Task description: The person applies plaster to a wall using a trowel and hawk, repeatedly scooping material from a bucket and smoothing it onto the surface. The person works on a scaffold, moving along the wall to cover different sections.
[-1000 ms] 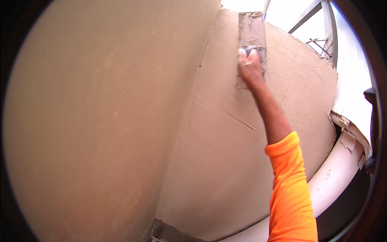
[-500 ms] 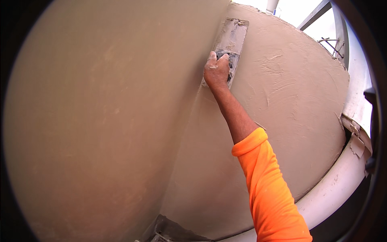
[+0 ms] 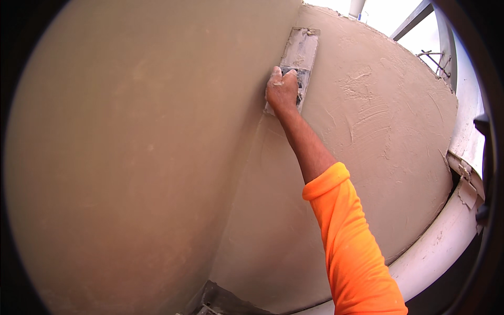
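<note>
My right hand point(image 3: 282, 90) is closed around the dark handle of a plastering trowel point(image 3: 301, 48). The trowel's long rectangular blade is smeared with plaster and lies against the plastered right wall point(image 3: 336, 136), its left edge along the inside corner. Wet plaster also marks my thumb and fingers. An orange sleeve, rolled below the elbow, covers the rest of my right arm. Ridges and curved strokes show in the plaster right of the trowel. My left hand is out of view.
A smooth plastered wall point(image 3: 131, 142) fills the left side. A thick white pipe point(image 3: 436, 252) curves along the lower right, with a grey metal frame point(image 3: 446, 47) above it. Thin bent wires point(image 3: 433, 58) stick out near the wall's upper right edge. A dark patch point(image 3: 223, 299) lies at the corner's bottom.
The trowel's upper end sits slightly lower and further left in the picture, close to the corner. My hand keeps its grip on it. The view has shifted slightly.
</note>
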`<state>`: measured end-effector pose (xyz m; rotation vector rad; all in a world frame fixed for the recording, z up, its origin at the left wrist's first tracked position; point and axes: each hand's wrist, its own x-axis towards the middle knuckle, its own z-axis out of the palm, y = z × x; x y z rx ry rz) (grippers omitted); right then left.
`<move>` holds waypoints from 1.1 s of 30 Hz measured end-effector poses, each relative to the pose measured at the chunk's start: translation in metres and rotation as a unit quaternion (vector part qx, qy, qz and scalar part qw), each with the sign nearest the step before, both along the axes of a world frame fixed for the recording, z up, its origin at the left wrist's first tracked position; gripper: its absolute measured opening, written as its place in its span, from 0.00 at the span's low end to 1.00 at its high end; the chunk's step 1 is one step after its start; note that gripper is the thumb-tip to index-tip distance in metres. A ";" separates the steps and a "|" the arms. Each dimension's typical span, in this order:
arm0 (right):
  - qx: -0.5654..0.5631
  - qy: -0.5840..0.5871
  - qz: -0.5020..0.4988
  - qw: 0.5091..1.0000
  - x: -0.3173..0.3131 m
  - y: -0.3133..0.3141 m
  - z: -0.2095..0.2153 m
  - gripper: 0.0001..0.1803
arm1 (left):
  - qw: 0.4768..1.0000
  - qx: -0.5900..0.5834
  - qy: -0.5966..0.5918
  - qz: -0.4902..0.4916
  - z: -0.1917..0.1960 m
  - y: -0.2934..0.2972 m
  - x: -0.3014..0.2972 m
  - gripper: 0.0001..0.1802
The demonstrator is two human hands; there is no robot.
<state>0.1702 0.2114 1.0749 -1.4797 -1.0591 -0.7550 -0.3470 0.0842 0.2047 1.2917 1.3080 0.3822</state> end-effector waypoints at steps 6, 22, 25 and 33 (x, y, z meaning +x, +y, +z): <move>0.006 -0.037 -0.048 0.998 -0.010 -0.004 0.012 0.22 | 1.000 -0.003 -0.004 -0.001 -0.006 -0.003 0.007 0.22; 0.046 0.049 -0.077 0.995 0.057 -0.151 0.098 0.16 | 0.998 -0.022 -0.031 -0.044 0.014 0.017 0.034 0.24; 0.037 0.061 -0.078 0.994 0.069 -0.210 0.094 0.18 | 0.997 -0.027 -0.039 -0.058 0.019 0.023 0.036 0.25; -0.009 -0.020 -0.124 0.992 0.040 -0.292 0.090 0.20 | 0.994 -0.045 -0.061 -0.084 0.024 0.030 0.048 0.26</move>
